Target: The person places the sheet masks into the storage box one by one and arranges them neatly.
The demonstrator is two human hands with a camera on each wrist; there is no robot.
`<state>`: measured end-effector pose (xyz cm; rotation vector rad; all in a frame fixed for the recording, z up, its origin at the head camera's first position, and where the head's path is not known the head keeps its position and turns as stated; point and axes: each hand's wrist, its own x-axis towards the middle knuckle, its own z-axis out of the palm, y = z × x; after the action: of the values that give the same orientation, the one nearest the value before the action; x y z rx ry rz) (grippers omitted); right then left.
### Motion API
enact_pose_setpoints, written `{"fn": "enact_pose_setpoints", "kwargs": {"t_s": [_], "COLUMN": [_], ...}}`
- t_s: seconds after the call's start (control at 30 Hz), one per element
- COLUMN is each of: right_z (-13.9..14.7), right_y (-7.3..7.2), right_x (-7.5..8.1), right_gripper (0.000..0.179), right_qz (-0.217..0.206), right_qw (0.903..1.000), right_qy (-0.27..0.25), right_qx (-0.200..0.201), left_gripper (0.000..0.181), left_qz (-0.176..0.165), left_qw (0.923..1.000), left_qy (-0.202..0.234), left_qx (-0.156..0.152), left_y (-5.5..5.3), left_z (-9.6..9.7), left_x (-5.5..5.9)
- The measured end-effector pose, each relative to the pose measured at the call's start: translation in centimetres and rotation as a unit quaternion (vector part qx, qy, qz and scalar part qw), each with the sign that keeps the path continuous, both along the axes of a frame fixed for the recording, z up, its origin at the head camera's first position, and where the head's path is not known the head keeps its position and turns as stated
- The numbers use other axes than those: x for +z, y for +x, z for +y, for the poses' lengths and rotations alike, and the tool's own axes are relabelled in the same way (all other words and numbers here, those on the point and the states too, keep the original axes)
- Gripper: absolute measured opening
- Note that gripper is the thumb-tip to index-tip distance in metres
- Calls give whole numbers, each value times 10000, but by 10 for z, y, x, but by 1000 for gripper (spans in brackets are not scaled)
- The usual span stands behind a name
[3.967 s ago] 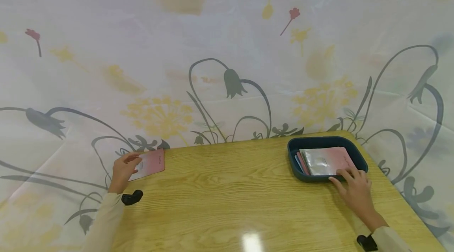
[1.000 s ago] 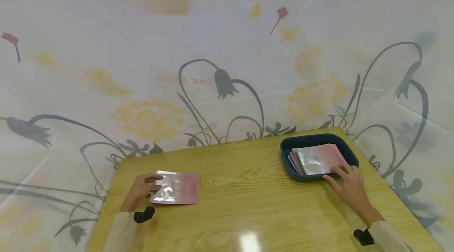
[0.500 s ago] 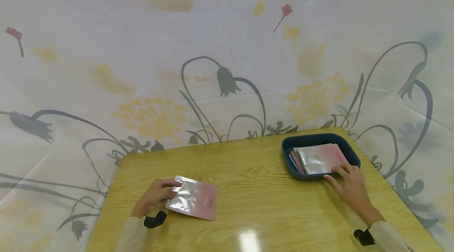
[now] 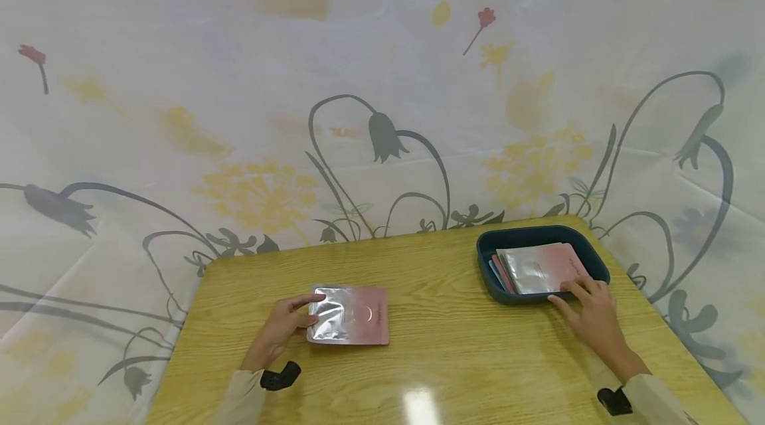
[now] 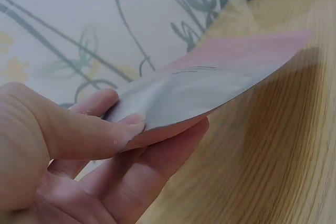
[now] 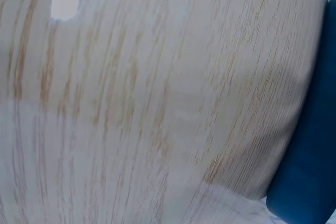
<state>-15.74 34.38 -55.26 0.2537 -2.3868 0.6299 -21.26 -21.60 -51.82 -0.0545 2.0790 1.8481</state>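
My left hand (image 4: 281, 329) pinches the silver end of a flat pink and silver foil packet (image 4: 364, 319). In the left wrist view, the thumb lies on top of the packet (image 5: 184, 87) and fingers are underneath; its far end is raised off the wood. My right hand (image 4: 592, 315) grips the front rim of a dark blue tray (image 4: 487, 239), with the fingertips over the rim against the packets inside. Several packets (image 4: 534, 269) lie stacked in the tray, a pink and silver one on top. The right wrist view shows the tray's side (image 6: 310, 129) but no hand.
The wooden table (image 4: 430, 345) carries the tray near its back right corner. A hanging with printed flowers (image 4: 382, 46) stands behind the back edge and around the sides. Light glares off the table's near middle (image 4: 421, 405).
My left hand has brought its packet from the table's far left corner rightward and nearer to me. The packet tilted, then levelled. My right hand has stayed at the tray.
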Motion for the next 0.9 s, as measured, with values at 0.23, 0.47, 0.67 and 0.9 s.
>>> {"fn": "enact_pose_setpoints", "kwargs": {"t_s": [0.23,0.47,0.67,0.9], "right_z": [0,0,1,1], "right_y": [1,0,-1,-1], "right_x": [0,0,-1,-2], "right_gripper": [31,31,30,30], "right_qz": [-27,10,17,20], "right_qw": [10000,10000,10000,10000], "right_qy": [-18,5,8,-11], "right_qx": [-66,-61,-38,-56], "left_gripper": [50,55,55,56], "left_qz": [122,261,236,279], "left_qw": [9984,9908,9871,9822], "left_qy": [494,1184,1420,1751], "left_qx": [-255,-604,-705,-627], "left_y": [-1,-3,-6,-12], "left_z": [20,41,62,85], "left_x": [12,26,36,45]}}
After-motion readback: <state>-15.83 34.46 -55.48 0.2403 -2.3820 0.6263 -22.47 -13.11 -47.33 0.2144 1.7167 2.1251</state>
